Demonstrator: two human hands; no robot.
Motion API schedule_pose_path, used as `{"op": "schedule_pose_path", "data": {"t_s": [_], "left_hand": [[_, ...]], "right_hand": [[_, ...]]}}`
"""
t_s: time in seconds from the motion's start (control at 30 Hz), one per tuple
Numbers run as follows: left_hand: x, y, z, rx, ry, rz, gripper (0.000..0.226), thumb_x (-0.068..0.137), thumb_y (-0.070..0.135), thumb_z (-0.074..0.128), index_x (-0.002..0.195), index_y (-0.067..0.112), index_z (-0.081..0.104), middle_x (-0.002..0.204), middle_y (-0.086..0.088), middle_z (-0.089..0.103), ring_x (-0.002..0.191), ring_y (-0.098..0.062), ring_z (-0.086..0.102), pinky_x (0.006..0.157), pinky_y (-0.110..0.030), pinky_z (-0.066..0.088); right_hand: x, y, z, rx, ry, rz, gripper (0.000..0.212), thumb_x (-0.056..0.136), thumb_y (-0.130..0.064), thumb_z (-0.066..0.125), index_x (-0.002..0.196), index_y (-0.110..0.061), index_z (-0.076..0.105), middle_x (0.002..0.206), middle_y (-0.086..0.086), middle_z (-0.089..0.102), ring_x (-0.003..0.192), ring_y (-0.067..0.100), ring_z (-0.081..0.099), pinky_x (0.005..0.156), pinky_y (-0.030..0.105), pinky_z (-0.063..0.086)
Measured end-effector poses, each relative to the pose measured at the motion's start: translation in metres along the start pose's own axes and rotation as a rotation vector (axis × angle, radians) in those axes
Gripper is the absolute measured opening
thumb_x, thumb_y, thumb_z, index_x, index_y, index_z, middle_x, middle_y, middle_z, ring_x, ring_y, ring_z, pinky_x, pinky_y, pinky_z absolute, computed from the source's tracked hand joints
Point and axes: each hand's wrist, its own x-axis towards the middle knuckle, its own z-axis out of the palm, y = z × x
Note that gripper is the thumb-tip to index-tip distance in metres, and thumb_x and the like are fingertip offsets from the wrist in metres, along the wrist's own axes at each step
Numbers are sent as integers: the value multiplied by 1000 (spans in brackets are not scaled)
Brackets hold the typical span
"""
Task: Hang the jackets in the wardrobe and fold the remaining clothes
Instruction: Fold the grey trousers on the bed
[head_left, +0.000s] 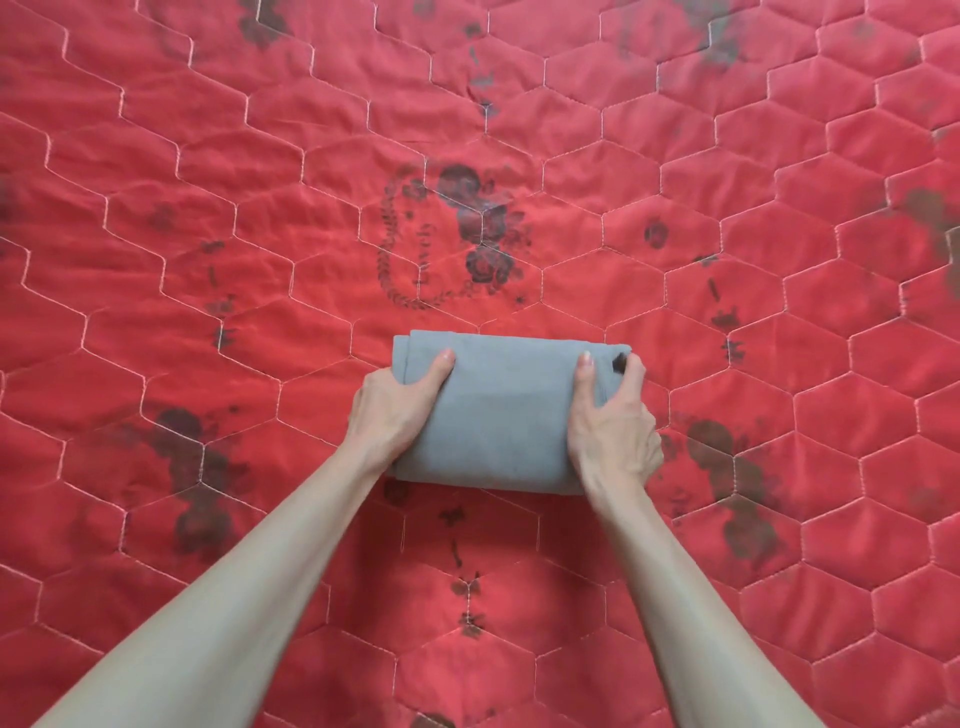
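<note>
- A red quilted bedspread (156, 218), stitched in hexagons and printed with dark flowers, is filling the whole view from above.
- The person's left hand (397, 405) is gripping the left end of a folded grey garment (506, 410), with the thumb lying on top and the other fingers tucked out of sight under the edge.
- The grey garment is lying flat on the bedspread in the middle of the view, already folded into a compact, thick rectangle with several layers showing along its far edge.
- The person's right hand (613, 415) is clasping the right end, thumb on top and fingers curling around the side beside a small dark mark on the fabric.
- The cloth is looking soft, light and floppy, so it is likely going to sag or unfold if lifted from one end only.
- Holding both short ends at once, pinching through all the layers, is seeming the safest way of moving it.
- No jackets or wardrobe are showing here.
</note>
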Motion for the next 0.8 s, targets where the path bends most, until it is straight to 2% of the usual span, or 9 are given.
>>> {"op": "schedule_pose_path", "data": {"t_s": [0.1, 0.17, 0.23, 0.33, 0.4, 0.53, 0.7, 0.77, 0.8], "left_hand": [[-4, 3, -6, -187, -88, -92, 56, 79, 70, 73, 93, 16, 76, 97, 1, 77, 89, -18, 73, 76, -33, 58], [-7, 4, -11, -309, -188, -161, 47, 84, 59, 76, 99, 14, 75, 93, 2, 77, 80, -13, 74, 61, -25, 54], [-10, 1, -15, -412, -284, -207, 46, 85, 55, 76, 110, 16, 74, 95, 1, 80, 81, -14, 76, 62, -25, 56], [-21, -5, -22, -524, -350, -220, 49, 87, 52, 75, 121, 17, 72, 105, -5, 80, 92, -21, 77, 74, -32, 58], [-35, -3, -30, -560, -361, -194, 43, 89, 48, 73, 121, 18, 72, 108, -7, 79, 89, -21, 76, 71, -31, 58], [-82, 19, -61, -590, -318, -120, 45, 89, 46, 74, 122, 16, 72, 111, -8, 78, 92, -22, 76, 72, -32, 58], [-175, 61, -112, -614, -232, -32, 40, 88, 44, 77, 111, 11, 75, 100, -5, 80, 81, -14, 76, 60, -22, 56], [-218, 77, -132, -631, -220, 24, 38, 90, 41, 75, 113, 11, 74, 103, -5, 80, 84, -14, 76, 60, -21, 55], [-240, 85, -142, -636, -215, 51, 37, 91, 41, 75, 115, 12, 73, 105, -4, 79, 89, -15, 76, 63, -21, 56]], "right_hand": [[13, 0, -7, 10, -134, 13, 64, 96, -75, 36, 143, -31, 35, 119, 22, 67, 113, 44, 62, 87, 44, 39], [22, 6, -14, 180, -279, -5, 70, 91, -77, 46, 147, -37, 33, 135, 9, 60, 126, 37, 57, 102, 44, 42], [25, 12, -24, 356, -382, -46, 77, 88, -72, 61, 152, -39, 33, 141, -8, 52, 132, 18, 54, 111, 37, 43], [18, 12, -40, 448, -443, -170, 76, 91, -42, 76, 154, -29, 35, 129, -27, 51, 107, -23, 53, 82, -2, 40], [7, 11, -52, 467, -432, -234, 75, 89, -31, 80, 151, -26, 37, 124, -32, 49, 95, -33, 50, 74, -6, 39], [-35, -8, -104, 527, -371, -310, 73, 89, -31, 81, 150, -29, 41, 131, -27, 56, 109, -21, 56, 87, 1, 44], [-102, -31, -198, 555, -354, -347, 84, 87, -44, 82, 156, -36, 34, 147, -18, 52, 130, -5, 53, 107, 23, 43], [-132, -40, -240, 554, -338, -321, 93, 82, -48, 84, 157, -29, 32, 150, -12, 50, 130, -1, 54, 106, 21, 44], [-145, -45, -260, 563, -339, -300, 84, 84, -45, 84, 152, -23, 40, 144, -9, 56, 121, -2, 60, 97, 16, 48]]}}
